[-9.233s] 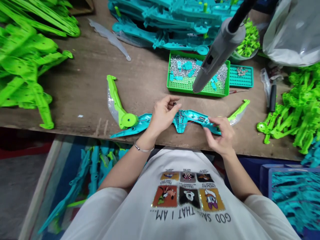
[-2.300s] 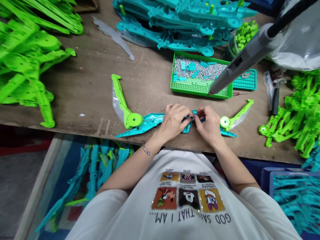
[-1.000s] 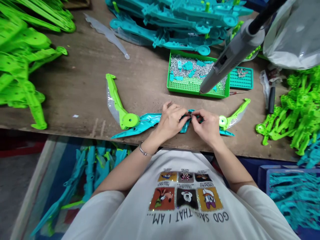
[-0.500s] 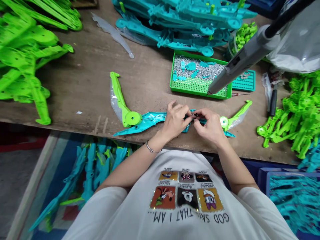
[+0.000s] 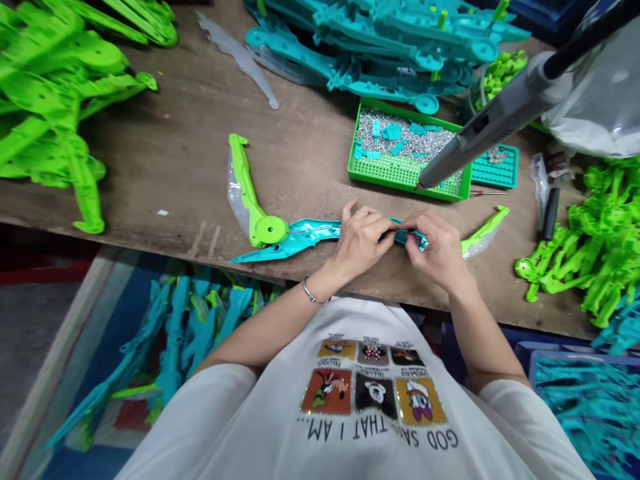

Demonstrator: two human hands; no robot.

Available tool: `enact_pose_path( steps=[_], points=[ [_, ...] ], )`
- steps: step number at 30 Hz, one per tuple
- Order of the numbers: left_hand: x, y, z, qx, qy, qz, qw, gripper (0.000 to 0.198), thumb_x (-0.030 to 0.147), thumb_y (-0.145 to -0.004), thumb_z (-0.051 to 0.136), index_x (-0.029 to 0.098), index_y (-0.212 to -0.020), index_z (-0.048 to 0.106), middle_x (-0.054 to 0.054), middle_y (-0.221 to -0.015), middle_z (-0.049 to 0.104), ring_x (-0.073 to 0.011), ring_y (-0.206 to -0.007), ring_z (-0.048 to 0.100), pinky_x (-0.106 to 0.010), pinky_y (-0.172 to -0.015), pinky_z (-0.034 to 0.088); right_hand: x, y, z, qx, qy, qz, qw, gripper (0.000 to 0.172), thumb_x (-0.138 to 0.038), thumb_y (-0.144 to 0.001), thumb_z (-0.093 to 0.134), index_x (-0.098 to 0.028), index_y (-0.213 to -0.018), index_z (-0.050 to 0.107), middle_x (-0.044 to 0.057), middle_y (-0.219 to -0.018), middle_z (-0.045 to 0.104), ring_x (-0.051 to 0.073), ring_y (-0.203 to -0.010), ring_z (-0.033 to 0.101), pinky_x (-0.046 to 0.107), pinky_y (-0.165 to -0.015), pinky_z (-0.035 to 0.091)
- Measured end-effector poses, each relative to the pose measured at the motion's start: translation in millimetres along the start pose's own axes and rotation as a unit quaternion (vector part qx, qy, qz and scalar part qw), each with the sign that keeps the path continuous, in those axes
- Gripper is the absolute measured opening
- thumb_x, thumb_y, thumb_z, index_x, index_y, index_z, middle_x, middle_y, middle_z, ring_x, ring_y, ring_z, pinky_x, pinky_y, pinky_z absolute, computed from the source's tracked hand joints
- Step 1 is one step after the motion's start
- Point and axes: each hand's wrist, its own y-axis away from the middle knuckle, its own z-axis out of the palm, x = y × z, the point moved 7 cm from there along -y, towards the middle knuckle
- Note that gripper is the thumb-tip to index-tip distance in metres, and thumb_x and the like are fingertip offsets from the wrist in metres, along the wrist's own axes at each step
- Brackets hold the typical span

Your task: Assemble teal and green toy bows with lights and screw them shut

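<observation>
A teal and green toy bow (image 5: 295,239) lies along the near edge of the wooden table (image 5: 165,167). Its green left limb (image 5: 243,187) curves away from me; the green right limb (image 5: 484,228) points right. My left hand (image 5: 361,240) and my right hand (image 5: 437,250) meet over the bow's teal middle. Both have fingers pinched together on a small part there, too small to name. A bracelet sits on my left wrist.
A green tray (image 5: 406,175) of small metal screws and teal bits stands behind the bow, a small teal tray (image 5: 500,175) beside it. A grey hanging power screwdriver (image 5: 495,120) points down over the tray. Piles of green parts (image 5: 55,100) (image 5: 595,247) and teal parts (image 5: 390,47) surround me.
Both hands stayed together at the bow's middle, shifting slightly right. My right hand now covers the green round hub on the right that showed half a second ago.
</observation>
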Motion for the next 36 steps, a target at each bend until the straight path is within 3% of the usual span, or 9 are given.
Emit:
enact_pose_path(
  steps=[4, 10, 13, 16, 18, 25, 30, 33, 36],
  points=[
    [3, 1, 1.3, 0.02, -0.023, -0.008, 1.0, 0.013, 0.026, -0.098, 0.06, 0.023, -0.091, 0.071, -0.003, -0.092, 0.077, -0.0241, -0.099, 0.066, -0.054, -0.119, 0.033, 5, 3, 11, -0.001, 0.091, -0.026, 0.996, 0.03, -0.006, -0.089, 0.053, -0.021, -0.11, 0.069, 0.011, -0.109, 0.07, 0.027, -0.102, 0.065, 0.043, -0.088, 0.053],
    [5, 6, 3.4, 0.038, -0.044, -0.003, 0.998, 0.014, 0.024, -0.098, 0.059, 0.023, -0.086, 0.066, -0.003, -0.086, 0.075, -0.0245, -0.097, 0.065, -0.053, -0.118, 0.035, 0, 3, 16, 0.033, 0.176, -0.053, 0.982, 0.022, -0.017, -0.097, 0.056, -0.021, -0.112, 0.071, 0.012, -0.113, 0.071, 0.028, -0.099, 0.061, 0.044, -0.084, 0.047],
    [3, 3, -0.9, 0.011, -0.015, -0.014, 1.0, 0.009, 0.026, -0.097, 0.061, 0.024, -0.09, 0.066, -0.004, -0.095, 0.076, -0.0263, -0.105, 0.065, -0.054, -0.114, 0.038, -1, 4, 15, 0.045, 0.198, -0.068, 0.977, 0.02, -0.018, -0.099, 0.056, -0.025, -0.108, 0.073, 0.007, -0.104, 0.075, 0.025, -0.092, 0.06, 0.042, -0.079, 0.044],
    [0, -2, -7.7, -0.036, 0.062, -0.022, 0.997, 0.002, 0.023, -0.094, 0.064, 0.023, -0.095, 0.065, -0.007, -0.125, 0.075, -0.0273, -0.122, 0.061, -0.05, -0.109, 0.042, -1, 6, 13, 0.057, 0.194, -0.094, 0.975, 0.018, -0.02, -0.1, 0.059, -0.028, -0.109, 0.073, 0.005, -0.103, 0.077, 0.024, -0.092, 0.061, 0.042, -0.078, 0.043],
    [-2, -6, -10.0, -0.071, 0.105, -0.024, 0.992, 0.005, 0.018, -0.092, 0.063, 0.022, -0.094, 0.064, -0.006, -0.133, 0.073, -0.0263, -0.13, 0.058, -0.05, -0.111, 0.041, 1, 8, 13, 0.061, 0.179, -0.11, 0.976, 0.019, -0.021, -0.1, 0.06, -0.029, -0.11, 0.074, 0.005, -0.106, 0.078, 0.024, -0.093, 0.062, 0.042, -0.078, 0.045],
    [-13, -13, -4.0, -0.131, 0.16, -0.036, 0.978, 0.007, 0.016, -0.089, 0.063, 0.023, -0.087, 0.063, 0.001, -0.106, 0.077, -0.0218, -0.119, 0.064, -0.056, -0.122, 0.024, 16, 15, 19, 0.067, 0.079, -0.12, 0.987, 0.025, -0.023, -0.101, 0.057, -0.034, -0.115, 0.075, 0.007, -0.111, 0.075, 0.022, -0.098, 0.068, 0.043, -0.086, 0.056],
    [-11, -13, -4.5, -0.091, 0.107, -0.045, 0.989, 0.004, 0.019, -0.092, 0.062, 0.023, -0.091, 0.061, 0.0, -0.096, 0.075, -0.0226, -0.103, 0.065, -0.053, -0.118, 0.029, 18, 18, 20, 0.075, 0.087, -0.11, 0.987, 0.033, -0.019, -0.099, 0.058, -0.033, -0.126, 0.071, 0.01, -0.115, 0.071, 0.024, -0.101, 0.067, 0.043, -0.086, 0.057],
    [-5, -9, -8.4, -0.035, 0.031, -0.018, 0.999, 0.005, 0.021, -0.095, 0.061, 0.022, -0.1, 0.062, -0.002, -0.097, 0.075, -0.0243, -0.1, 0.063, -0.05, -0.114, 0.032, 16, 17, 21, 0.078, 0.138, -0.092, 0.983, 0.032, -0.02, -0.098, 0.059, -0.03, -0.126, 0.071, 0.011, -0.114, 0.07, 0.026, -0.099, 0.063, 0.045, -0.085, 0.054],
    [1, -4, -6.9, -0.019, -0.033, 0.019, 0.999, 0.009, 0.021, -0.099, 0.056, 0.021, -0.101, 0.064, -0.005, -0.095, 0.075, -0.0259, -0.097, 0.063, -0.046, -0.102, 0.039, 15, 14, 23, 0.079, 0.162, -0.071, 0.981, 0.029, -0.02, -0.099, 0.057, -0.027, -0.123, 0.073, 0.012, -0.107, 0.069, 0.025, -0.093, 0.06, 0.044, -0.082, 0.052]
  ],
)
